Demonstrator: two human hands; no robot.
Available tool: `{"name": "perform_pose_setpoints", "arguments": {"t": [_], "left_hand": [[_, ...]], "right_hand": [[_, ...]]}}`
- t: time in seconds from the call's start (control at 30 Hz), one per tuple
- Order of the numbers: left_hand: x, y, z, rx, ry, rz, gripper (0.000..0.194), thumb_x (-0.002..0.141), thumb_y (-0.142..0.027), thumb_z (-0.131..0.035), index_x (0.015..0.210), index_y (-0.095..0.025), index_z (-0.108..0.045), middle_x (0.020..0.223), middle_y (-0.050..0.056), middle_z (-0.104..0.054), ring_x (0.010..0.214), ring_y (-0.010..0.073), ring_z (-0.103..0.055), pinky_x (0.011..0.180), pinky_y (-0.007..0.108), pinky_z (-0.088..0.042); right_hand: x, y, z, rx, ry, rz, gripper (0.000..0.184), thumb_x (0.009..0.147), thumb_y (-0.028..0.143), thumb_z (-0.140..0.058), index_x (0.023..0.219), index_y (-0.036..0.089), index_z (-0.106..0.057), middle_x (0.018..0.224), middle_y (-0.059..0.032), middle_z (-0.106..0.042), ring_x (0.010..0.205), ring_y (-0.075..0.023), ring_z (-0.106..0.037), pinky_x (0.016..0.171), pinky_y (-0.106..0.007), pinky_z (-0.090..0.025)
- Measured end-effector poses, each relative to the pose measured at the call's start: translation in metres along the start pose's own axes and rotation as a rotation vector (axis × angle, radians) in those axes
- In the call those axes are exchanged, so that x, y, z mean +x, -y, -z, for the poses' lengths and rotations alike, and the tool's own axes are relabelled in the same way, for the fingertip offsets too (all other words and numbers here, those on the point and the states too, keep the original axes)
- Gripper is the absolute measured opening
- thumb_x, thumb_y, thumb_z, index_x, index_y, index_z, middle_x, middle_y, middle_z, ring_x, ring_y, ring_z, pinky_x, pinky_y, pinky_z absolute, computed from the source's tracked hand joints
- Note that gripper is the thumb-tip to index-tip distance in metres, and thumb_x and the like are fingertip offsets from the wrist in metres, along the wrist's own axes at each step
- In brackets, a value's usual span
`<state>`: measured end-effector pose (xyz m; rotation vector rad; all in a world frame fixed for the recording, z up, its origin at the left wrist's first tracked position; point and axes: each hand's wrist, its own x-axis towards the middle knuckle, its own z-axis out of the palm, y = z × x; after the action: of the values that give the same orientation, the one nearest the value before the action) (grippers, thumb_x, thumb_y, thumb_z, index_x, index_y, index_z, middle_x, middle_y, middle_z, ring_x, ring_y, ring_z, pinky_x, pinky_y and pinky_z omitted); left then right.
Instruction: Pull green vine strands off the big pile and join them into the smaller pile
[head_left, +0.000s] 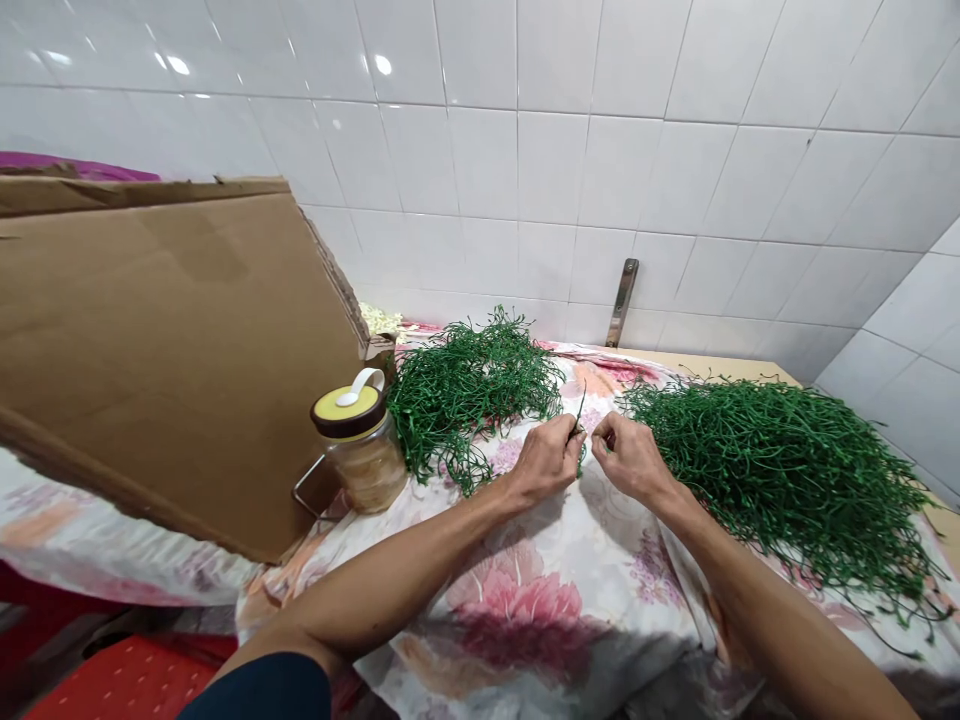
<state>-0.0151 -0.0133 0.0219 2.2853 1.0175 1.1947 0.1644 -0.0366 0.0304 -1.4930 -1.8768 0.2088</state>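
My left hand (546, 460) pinches a thin green stem (579, 412) between thumb and fingers, and the stem's tip sticks up. My right hand (628, 460) sits beside it with curled fingertips close to the stem; I cannot tell if it holds anything. Both hands rest above a floral cloth (517, 600). To the left lies a tangled heap of thin green stems (471, 395), and a larger heap (780, 470) spreads out on the right, touching my right hand's side.
A glass jar (361, 465) with a yellow and brown lid stands left of the first heap, against a large cardboard sheet (165, 350). White tiles (480, 160) form the wall behind, with a metal bracket (621, 302) on it. A red surface (127, 680) lies low at left.
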Motion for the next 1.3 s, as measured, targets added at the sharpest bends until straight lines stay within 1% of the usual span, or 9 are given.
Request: {"name": "perform_pose_setpoints", "arguments": {"t": [0.13, 0.4, 0.53, 0.6, 0.67, 0.8, 0.97, 1.13, 1.3], "left_hand": [[0.000, -0.005, 0.006, -0.032, -0.051, -0.053, 0.023, 0.095, -0.031, -0.050, 0.076, -0.018, -0.055, 0.071, 0.002, -0.056, 0.064, 0.0131, -0.047, 0.062, 0.027, -0.034], [0.015, 0.001, 0.006, -0.670, 0.108, 0.527, 0.045, 0.088, -0.057, -0.059, 0.083, -0.012, -0.065, 0.076, 0.006, -0.070, 0.043, 0.0071, -0.046, 0.042, 0.023, -0.033], [0.018, 0.002, 0.008, -0.889, 0.093, 0.636, 0.051, 0.086, -0.062, -0.062, 0.082, -0.011, -0.067, 0.074, 0.007, -0.070, 0.042, 0.0065, -0.048, 0.039, 0.021, -0.035], [0.021, 0.003, 0.012, -0.980, 0.068, 0.686, 0.051, 0.085, -0.062, -0.063, 0.082, -0.011, -0.066, 0.075, 0.008, -0.070, 0.044, 0.0077, -0.051, 0.040, 0.022, -0.038], [0.023, 0.004, 0.017, -1.053, 0.046, 0.707, 0.051, 0.086, -0.061, -0.062, 0.084, -0.011, -0.066, 0.078, 0.009, -0.071, 0.047, 0.0092, -0.055, 0.042, 0.022, -0.041], [0.027, 0.006, 0.026, -1.145, 0.031, 0.691, 0.051, 0.090, -0.061, -0.058, 0.088, -0.011, -0.066, 0.081, 0.011, -0.073, 0.052, 0.0110, -0.059, 0.046, 0.023, -0.045], [0.029, 0.005, 0.029, -1.229, 0.028, 0.693, 0.050, 0.093, -0.058, -0.056, 0.089, -0.009, -0.065, 0.083, 0.012, -0.072, 0.053, 0.0107, -0.060, 0.049, 0.024, -0.049], [0.031, 0.002, 0.029, -1.220, -0.035, 0.674, 0.047, 0.092, -0.057, -0.057, 0.090, -0.010, -0.063, 0.085, 0.011, -0.071, 0.055, 0.0106, -0.062, 0.051, 0.024, -0.052], [0.034, 0.006, 0.034, -1.062, -0.201, 0.597, 0.051, 0.089, -0.061, -0.060, 0.093, -0.010, -0.062, 0.088, 0.009, -0.068, 0.055, 0.0120, -0.065, 0.049, 0.024, -0.052]], "right_hand": [[0.005, -0.011, 0.007, -0.025, -0.109, -0.142, 0.007, 0.078, 0.025, -0.058, 0.073, 0.021, -0.060, 0.065, -0.0008, -0.066, 0.055, -0.0148, -0.057, 0.058, -0.025, -0.041], [0.016, -0.035, 0.029, 0.041, -0.199, -0.280, 0.014, 0.082, 0.031, -0.057, 0.086, 0.021, -0.065, 0.065, -0.0006, -0.068, 0.055, -0.0178, -0.067, 0.061, -0.027, -0.051], [0.021, -0.052, 0.037, -0.058, -0.383, -0.129, 0.037, 0.080, 0.026, -0.055, 0.115, 0.014, -0.063, 0.107, -0.0152, -0.071, 0.099, -0.0271, -0.069, 0.085, -0.039, -0.056], [0.021, -0.052, 0.042, -0.143, -0.456, -0.020, 0.059, 0.078, 0.022, -0.058, 0.134, 0.008, -0.053, 0.139, -0.0240, -0.053, 0.131, -0.0342, -0.052, 0.103, -0.049, -0.049], [0.019, -0.043, 0.045, -0.173, -0.471, 0.030, 0.063, 0.079, 0.023, -0.060, 0.139, 0.006, -0.050, 0.148, -0.0259, -0.043, 0.140, -0.0376, -0.040, 0.109, -0.054, -0.043], [0.009, -0.013, 0.038, 0.098, -0.248, 0.052, 0.034, 0.092, 0.034, -0.056, 0.119, 0.015, -0.066, 0.118, -0.0161, -0.068, 0.107, -0.0281, -0.066, 0.091, -0.043, -0.057], [-0.002, 0.010, 0.010, 0.351, 0.173, 0.117, 0.038, 0.089, 0.043, -0.066, 0.120, 0.020, -0.067, 0.113, -0.0097, -0.072, 0.096, -0.0224, -0.068, 0.084, -0.035, -0.057], [-0.003, 0.009, 0.000, 0.368, 0.179, 0.059, 0.025, 0.088, 0.044, -0.067, 0.090, 0.019, -0.069, 0.086, -0.0044, -0.071, 0.077, -0.0181, -0.064, 0.074, -0.030, -0.052], [0.001, 0.001, 0.008, 0.352, 0.055, -0.020, 0.030, 0.085, 0.048, -0.069, 0.084, 0.018, -0.069, 0.074, -0.0019, -0.066, 0.064, -0.0149, -0.055, 0.061, -0.027, -0.044]]}}
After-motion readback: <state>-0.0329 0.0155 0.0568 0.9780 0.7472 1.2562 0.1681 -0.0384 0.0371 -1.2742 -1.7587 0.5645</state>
